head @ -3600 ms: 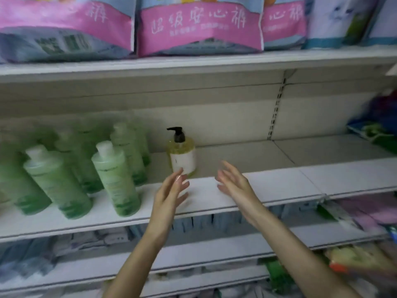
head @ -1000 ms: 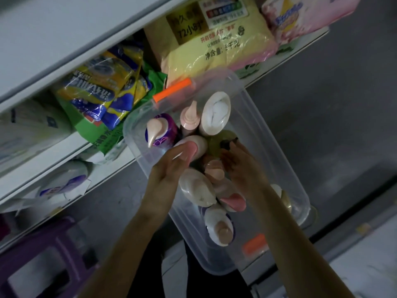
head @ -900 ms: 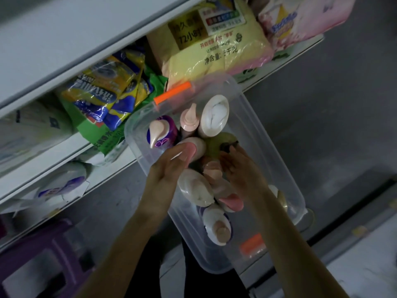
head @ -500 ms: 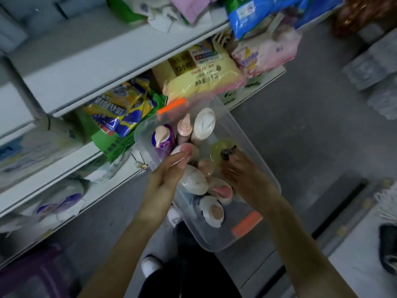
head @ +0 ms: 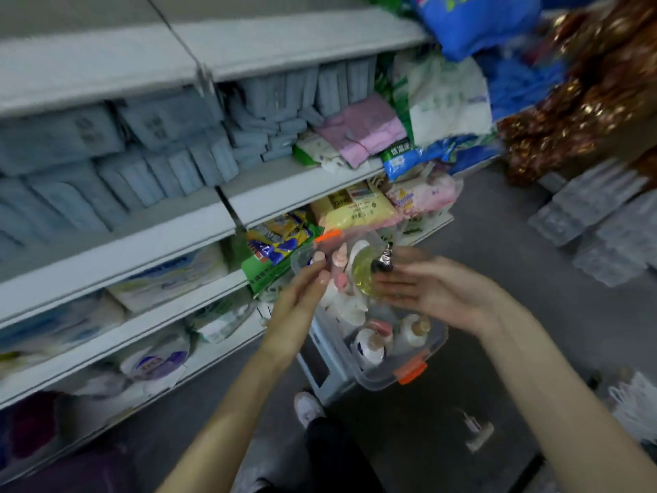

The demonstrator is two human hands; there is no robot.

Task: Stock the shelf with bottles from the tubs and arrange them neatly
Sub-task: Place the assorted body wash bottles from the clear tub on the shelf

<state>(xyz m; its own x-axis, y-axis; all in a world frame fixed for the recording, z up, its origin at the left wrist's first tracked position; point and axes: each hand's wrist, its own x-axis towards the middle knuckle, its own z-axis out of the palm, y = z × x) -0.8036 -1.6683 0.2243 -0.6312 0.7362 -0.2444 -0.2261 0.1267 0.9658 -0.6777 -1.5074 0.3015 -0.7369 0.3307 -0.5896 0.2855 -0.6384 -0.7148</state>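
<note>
The clear tub [head: 409,364] with orange latches stands low in front of the shelf [head: 213,215], with pale bottles [head: 369,346] lying inside. Above its far end the right hand [head: 437,293] lays straight fingers against a yellow pump bottle [head: 364,275]; blur hides whether its grip is clenched on it. The left hand [head: 302,297] is just beside, its grip released, fingertips near the tub's rim

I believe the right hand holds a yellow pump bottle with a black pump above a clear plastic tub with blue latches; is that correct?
Not quite: the head view shows the latches are orange, not blue. The right hand does hold the yellow pump bottle with a black pump above the clear plastic tub.
</note>
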